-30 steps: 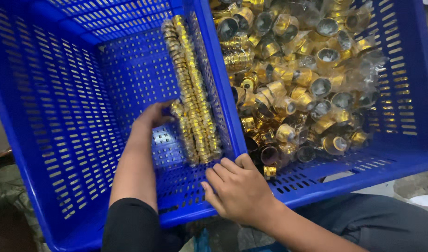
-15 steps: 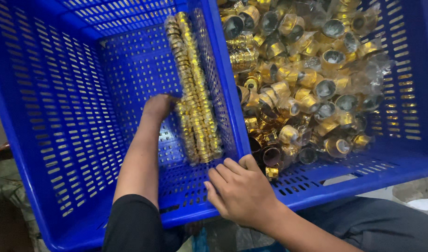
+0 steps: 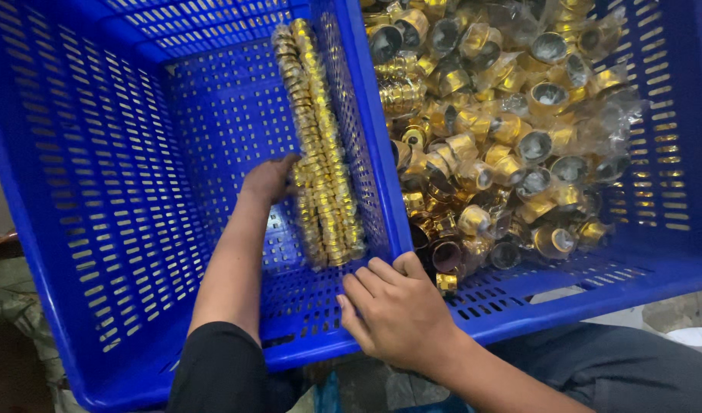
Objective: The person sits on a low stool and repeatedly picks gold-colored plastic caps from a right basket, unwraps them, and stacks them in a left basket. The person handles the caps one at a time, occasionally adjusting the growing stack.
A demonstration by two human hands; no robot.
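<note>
Two blue perforated crates sit side by side. The left crate (image 3: pixel 137 191) has open floor left of the bagged rows of gold rings (image 3: pixel 320 153) lying along its right wall. The left hand (image 3: pixel 268 180) presses those rows, its fingers hidden. The right hand (image 3: pixel 397 313) rests fingers together on the near rim. The right crate (image 3: pixel 672 153) brims with loose gold caps (image 3: pixel 504 130) in clear bags.

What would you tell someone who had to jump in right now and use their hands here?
Left hand: reaching into the left blue crate, fingers against the bagged rows of gold rings leaning on its right wall.
Right hand: resting on the near rim where both crates meet, holding nothing.
Right blue crate: piled with loose gold caps.
Done: two rows packed. Left: the loose pile.
</note>
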